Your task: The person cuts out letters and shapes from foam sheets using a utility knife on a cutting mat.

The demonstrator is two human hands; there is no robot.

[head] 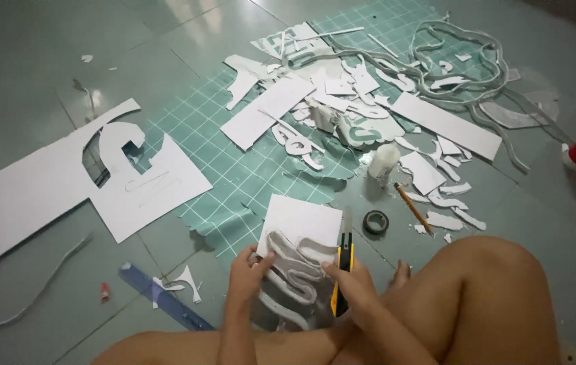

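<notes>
Hands at six o'clock: left hand (247,272) pinches light, bendable white foam-board cutout (299,247) by its edge; right hand (355,289) fist-grips yellow utility knife (344,269).

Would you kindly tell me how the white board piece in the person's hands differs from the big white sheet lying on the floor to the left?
The white board piece is small and squarish; the big white sheet is far larger and irregular. The piece is steadied by the left hand, with the right hand holding a yellow utility knife at it; the sheet lies untouched. The piece bears wavy cuts; the sheet has an open cut-out hole. Both are white.
</notes>
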